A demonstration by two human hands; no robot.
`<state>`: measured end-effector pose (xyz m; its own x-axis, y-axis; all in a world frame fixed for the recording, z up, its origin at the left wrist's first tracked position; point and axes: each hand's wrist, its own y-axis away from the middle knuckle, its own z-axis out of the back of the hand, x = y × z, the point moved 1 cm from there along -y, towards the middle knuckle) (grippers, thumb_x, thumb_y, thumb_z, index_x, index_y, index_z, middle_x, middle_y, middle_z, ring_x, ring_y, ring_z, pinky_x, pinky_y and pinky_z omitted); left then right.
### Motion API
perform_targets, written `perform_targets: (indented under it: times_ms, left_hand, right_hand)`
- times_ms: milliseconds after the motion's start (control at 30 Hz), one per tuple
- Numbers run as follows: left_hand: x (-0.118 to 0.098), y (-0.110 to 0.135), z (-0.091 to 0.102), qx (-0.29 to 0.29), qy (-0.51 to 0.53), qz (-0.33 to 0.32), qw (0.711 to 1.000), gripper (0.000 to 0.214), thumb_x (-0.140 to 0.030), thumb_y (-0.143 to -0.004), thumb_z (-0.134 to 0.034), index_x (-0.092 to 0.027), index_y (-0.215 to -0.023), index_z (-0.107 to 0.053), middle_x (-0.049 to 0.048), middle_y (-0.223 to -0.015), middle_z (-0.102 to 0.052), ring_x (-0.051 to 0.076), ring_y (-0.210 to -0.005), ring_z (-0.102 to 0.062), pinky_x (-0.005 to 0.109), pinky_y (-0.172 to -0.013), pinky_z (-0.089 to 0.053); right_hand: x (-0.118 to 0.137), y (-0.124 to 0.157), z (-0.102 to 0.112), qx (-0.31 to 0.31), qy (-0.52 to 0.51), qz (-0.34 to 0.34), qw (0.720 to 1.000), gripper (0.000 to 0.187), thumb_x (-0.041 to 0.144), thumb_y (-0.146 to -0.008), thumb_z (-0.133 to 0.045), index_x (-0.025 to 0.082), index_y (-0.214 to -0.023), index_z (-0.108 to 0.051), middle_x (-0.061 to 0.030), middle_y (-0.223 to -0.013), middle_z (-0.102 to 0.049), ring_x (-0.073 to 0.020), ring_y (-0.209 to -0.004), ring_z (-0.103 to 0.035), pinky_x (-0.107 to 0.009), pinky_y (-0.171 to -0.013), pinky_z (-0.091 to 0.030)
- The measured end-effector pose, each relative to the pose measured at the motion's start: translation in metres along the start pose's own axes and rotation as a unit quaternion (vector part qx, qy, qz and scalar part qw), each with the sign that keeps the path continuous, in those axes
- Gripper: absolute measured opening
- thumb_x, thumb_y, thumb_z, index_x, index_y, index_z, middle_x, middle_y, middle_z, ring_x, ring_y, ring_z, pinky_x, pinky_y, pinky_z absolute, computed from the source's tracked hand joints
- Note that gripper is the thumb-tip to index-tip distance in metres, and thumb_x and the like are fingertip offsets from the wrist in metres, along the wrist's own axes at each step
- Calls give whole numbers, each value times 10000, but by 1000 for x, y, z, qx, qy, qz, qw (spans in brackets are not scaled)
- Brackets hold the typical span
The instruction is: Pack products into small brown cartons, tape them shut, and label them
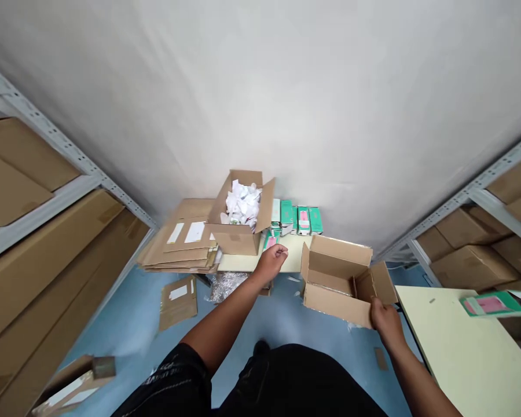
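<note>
My right hand (385,319) grips the near right corner of an open cardboard box (336,304). That box is tilted toward me, its flaps spread and its visible inside bare. My left hand (272,262) is closed over the pale table, fingers curled together; whether anything is in them is hidden. Just beyond it lies a green and pink small box (271,238), partly covered by a carton flap. To its left stands an open carton (234,238) filled with crumpled white paper (243,202).
Several green boxes (304,220) line the wall. Flattened cardboard (180,240) is stacked at left, with bubble wrap (228,285) below the table. A side table (455,330) at right bears another green and pink box (492,303). Carton-filled shelves flank both sides; a cardboard piece (179,302) lies lower left.
</note>
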<state>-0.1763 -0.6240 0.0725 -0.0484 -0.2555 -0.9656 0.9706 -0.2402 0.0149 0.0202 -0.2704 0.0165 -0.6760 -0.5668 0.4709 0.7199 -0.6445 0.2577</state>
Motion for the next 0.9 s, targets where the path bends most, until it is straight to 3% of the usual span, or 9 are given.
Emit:
perform_targets:
  times_ms: [100, 200, 300, 400, 533, 633, 700, 800, 900]
  left_hand:
    - [-13, -7, 56, 4, -36, -46, 998, 309, -488, -920, -594, -214, -967, -729, 50, -925, -726, 229, -873, -670, 329, -811, -538]
    - [-30, -22, 99, 20, -97, -112, 989, 289, -466, -934, -611, -221, -1001, -747, 62, -1002, -732, 247, -958, -669, 347, -912, -526]
    - [-35, -63, 131, 2, -153, -120, 981, 261, -421, -867, -711, -219, -1026, -754, 72, -1065, -731, 274, -1058, -659, 366, -1016, -491]
    - [-27, -125, 152, -12, -239, -72, 968, 405, -358, -771, -811, -199, -1135, -730, 116, -1228, -708, 321, -1176, -640, 374, -1044, -473]
    - [-8, -201, 158, 90, -386, 81, 915, 721, -299, -639, -896, -181, -1305, -646, 180, -1352, -661, 381, -1247, -637, 386, -1006, -495]
    - [3, -238, 147, 123, -409, 143, 893, 907, -259, -492, -952, -158, -1336, -635, 236, -1359, -652, 444, -1244, -640, 459, -1021, -500]
    - [10, -255, 139, 154, -448, 179, 862, 1091, -274, -458, -961, -179, -1463, -550, 266, -1485, -557, 477, -1290, -605, 507, -1038, -496]
    - [24, -273, 132, 207, -513, 194, 811, 1283, -344, -493, -946, -258, -1623, -344, 248, -1667, -334, 461, -1342, -570, 510, -1055, -494]
    - [38, -284, 130, 192, -503, 134, 832, 1189, -383, -547, -922, -257, -1604, -391, 231, -1594, -451, 407, -1312, -602, 466, -1075, -478]
  right_hand:
    - [38, 5, -20, 22, 2, 6, 1000, 735, 558, -922, -304, 38, -882, -822, -334, -984, -764, -413, -1077, -727, -391, -815, -518]
    - [66, 7, -33, 29, 19, 8, 999, 732, 569, -918, -310, 50, -842, -821, -339, -973, -760, -420, -1055, -728, -404, -812, -514]
    - [86, 2, -43, 34, 37, 19, 999, 730, 557, -933, -304, 50, -856, -823, -330, -976, -762, -423, -1044, -727, -415, -816, -513]
    - [102, -13, -51, 41, 67, 38, 996, 724, 535, -964, -288, 56, -882, -825, -317, -977, -768, -417, -1051, -729, -412, -821, -516]
    - [119, -41, -60, 66, 105, 61, 990, 725, 514, -989, -280, 48, -878, -823, -329, -994, -766, -409, -1049, -734, -401, -825, -519]
    - [131, -61, -65, 85, 95, 79, 989, 732, 518, -1001, -279, 34, -927, -823, -307, -977, -774, -383, -1059, -735, -369, -840, -513]
    - [138, -72, -68, 97, 83, 86, 988, 716, 512, -1006, -291, 36, -952, -823, -288, -976, -780, -360, -1047, -740, -345, -835, -506]
    - [147, -86, -71, 112, 78, 86, 987, 695, 518, -1009, -320, 47, -928, -825, -278, -971, -782, -350, -998, -748, -339, -807, -496]
    - [153, -99, -73, 129, 82, 95, 984, 694, 523, -1014, -327, 56, -887, -824, -280, -952, -780, -354, -970, -749, -345, -784, -485]
